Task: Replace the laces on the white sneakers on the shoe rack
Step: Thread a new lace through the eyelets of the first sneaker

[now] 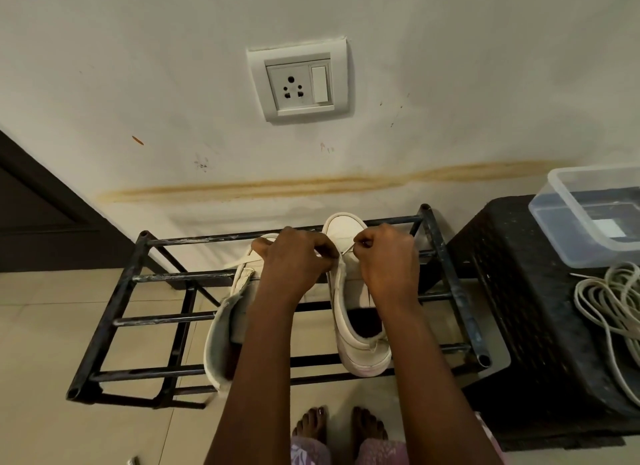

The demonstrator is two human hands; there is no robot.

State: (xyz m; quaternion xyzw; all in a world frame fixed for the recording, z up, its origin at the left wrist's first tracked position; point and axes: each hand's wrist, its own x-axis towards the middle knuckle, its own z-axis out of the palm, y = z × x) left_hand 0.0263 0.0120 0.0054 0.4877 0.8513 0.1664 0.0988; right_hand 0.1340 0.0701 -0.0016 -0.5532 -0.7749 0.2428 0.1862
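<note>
Two white sneakers stand side by side on the top bars of a black metal shoe rack [114,298], toes toward the wall. The right sneaker [360,347] has its opening facing me; the left sneaker [221,340] is partly hidden by my left forearm. Both hands are over the front of the right sneaker. My left hand [294,260] has its fingers curled and pinches the lace at the eyelets. My right hand [388,260] pinches a thin white lace [348,249] that runs between the two hands. A flat lace end [239,262] trails left from the left sneaker.
A black plastic stool [519,309] stands right of the rack, carrying a clear plastic box [588,219] and a coil of white cord [609,298]. A wall socket [299,82] is above. My bare feet [341,426] stand on the tiled floor below the rack.
</note>
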